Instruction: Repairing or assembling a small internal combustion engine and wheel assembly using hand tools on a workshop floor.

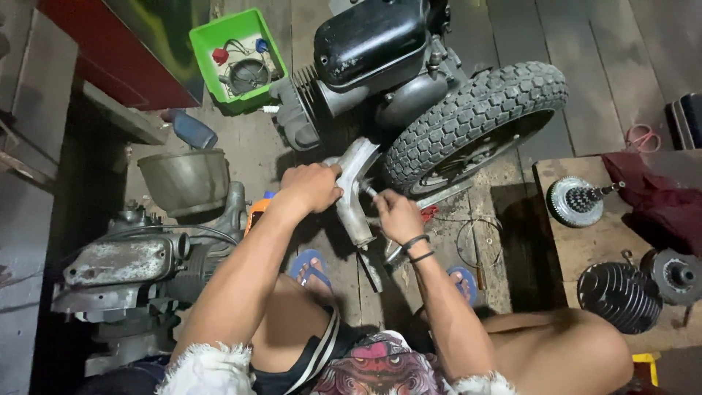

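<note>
Knees and patterned shorts (380, 366) fill the near edge, cut off by the frame, and blue sandals (311, 265) show only in part behind the forearms on the plank floor (504, 44). Just beyond them the left hand (311, 186) is wrapped around the upper part of a curved grey metal pipe (354, 192), its grip fully closed on it, so the pipe stands tilted above the floor, between the sandals and the tyre. The right hand (396, 214), with dark bands at the wrist, is closed around a slim metal tool (370, 192) whose tip meets the pipe's side; what kind of tool it is cannot be made out, since the fingers hide most of it. Left of the arms sits a worn engine block (128, 267), partly in shadow, with a metal bowl (184, 181) beyond it. To the right, a wooden table (599, 238) carries a finned cylinder (620, 295) and a clutch gear (576, 200). Farther off stands the knobbly tyre (475, 121) joined to a black engine (373, 47), and a green tray (238, 58) of small parts lies at far left.
</note>
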